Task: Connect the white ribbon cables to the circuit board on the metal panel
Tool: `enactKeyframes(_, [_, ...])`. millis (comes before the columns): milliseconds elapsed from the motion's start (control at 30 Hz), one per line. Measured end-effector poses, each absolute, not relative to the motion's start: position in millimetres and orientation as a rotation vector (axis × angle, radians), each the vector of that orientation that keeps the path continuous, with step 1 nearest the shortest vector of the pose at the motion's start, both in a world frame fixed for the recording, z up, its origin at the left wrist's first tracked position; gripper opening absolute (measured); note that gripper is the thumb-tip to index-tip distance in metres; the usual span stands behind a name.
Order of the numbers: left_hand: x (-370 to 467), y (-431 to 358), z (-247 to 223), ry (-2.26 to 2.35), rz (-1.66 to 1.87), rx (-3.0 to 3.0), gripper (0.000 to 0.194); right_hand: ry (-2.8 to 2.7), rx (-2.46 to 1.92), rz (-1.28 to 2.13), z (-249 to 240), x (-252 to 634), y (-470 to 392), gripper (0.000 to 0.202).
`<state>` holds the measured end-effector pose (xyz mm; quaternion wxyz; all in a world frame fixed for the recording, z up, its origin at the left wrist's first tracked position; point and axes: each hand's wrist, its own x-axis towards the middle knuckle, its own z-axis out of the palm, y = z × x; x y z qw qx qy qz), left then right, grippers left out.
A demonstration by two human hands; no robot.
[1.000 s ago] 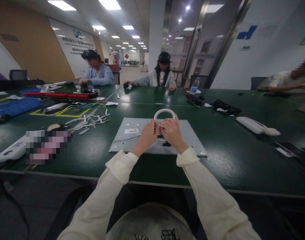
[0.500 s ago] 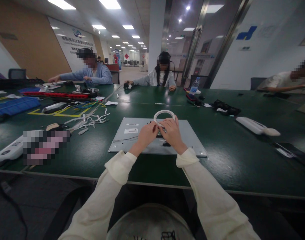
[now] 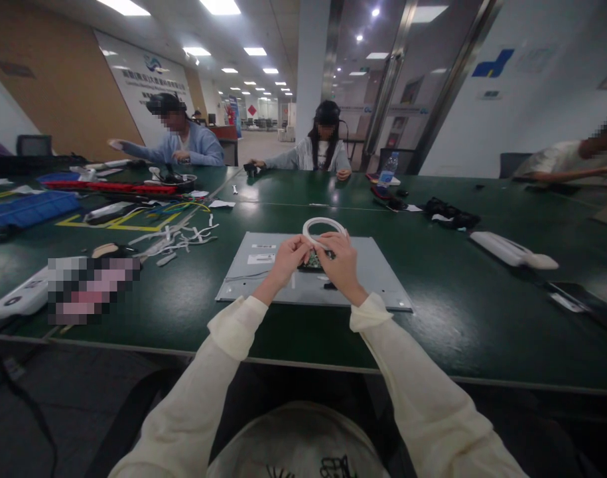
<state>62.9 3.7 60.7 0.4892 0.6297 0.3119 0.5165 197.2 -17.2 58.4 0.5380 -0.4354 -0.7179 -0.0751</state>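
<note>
A white ring-shaped roll (image 3: 325, 221) is held up over a flat grey panel (image 3: 373, 275) on the green table. My left hand (image 3: 289, 260) is closed at the roll's lower left edge, thumb and fingers pinched together. My right hand (image 3: 341, 261) grips the roll's lower right side. Below the fingertips a green circuit board (image 3: 311, 260) shows on the panel, partly covered by my right hand. White labels (image 3: 261, 259) and thin wires lie on the panel's left part, and a small black piece (image 3: 330, 286) lies near my right wrist.
White strips (image 3: 176, 240) lie scattered left of the panel, with a blue tray (image 3: 32, 210) beyond. A white device (image 3: 512, 251) rests at the right. A bottle (image 3: 388, 170) stands at the back. Three people sit around the table, one (image 3: 326, 149) straight across.
Both hands and the roll have shifted slightly left, and more of the circuit board shows. At the back left, a person's outstretched hand has risen off the table.
</note>
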Motion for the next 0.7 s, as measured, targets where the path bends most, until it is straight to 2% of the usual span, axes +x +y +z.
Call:
enactKeyframes(167, [64,0,63,0.658,1.236,1.427,0.016,-1.670,-1.019,-0.081,63,196,-20,0.018])
enactKeyframes(433, [43,12,69,0.584,1.328,1.302,0.020,-1.543,-0.996,0.276,64,206,-13,0.023])
enactKeyframes(700, [-9,31,81,0.527,1.593,0.992,0.015,-1.835,-1.150,0.210,62,166,15,0.022])
